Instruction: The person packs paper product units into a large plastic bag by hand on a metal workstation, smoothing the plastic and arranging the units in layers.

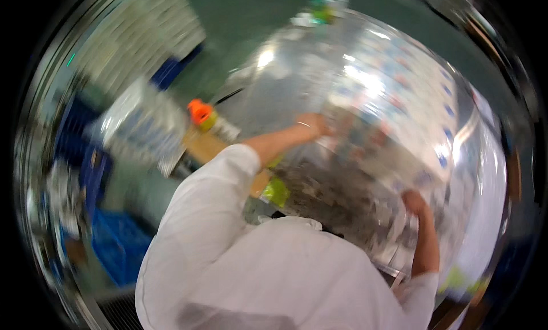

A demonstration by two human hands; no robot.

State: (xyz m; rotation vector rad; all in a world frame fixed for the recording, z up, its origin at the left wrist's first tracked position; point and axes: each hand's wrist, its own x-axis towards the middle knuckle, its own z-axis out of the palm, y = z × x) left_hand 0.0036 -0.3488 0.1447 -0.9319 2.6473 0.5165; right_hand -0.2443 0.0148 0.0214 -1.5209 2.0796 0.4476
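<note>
A large pack [394, 113] of white items with blue and red marks, wrapped in clear shiny plastic, lies on the metal table in front of me. My left hand [317, 126], with a thin band at its wrist, is at the pack's left side. Near the pack's closest right corner is my right hand [413, 201], its fingers turned inward. Both hands are smeared by motion, so I cannot make out how their fingers are set or whether they grip the film.
The metal table [319, 196] has a worn, scuffed surface by my body. To the left stand an orange-topped bottle [201, 113], a cardboard piece [204, 145] and another plastic-wrapped pack [142, 124]. Further out are a blue crate [120, 244] and a stack of white packs [140, 39]. Green bottles [321, 7] stand beyond the table's far edge.
</note>
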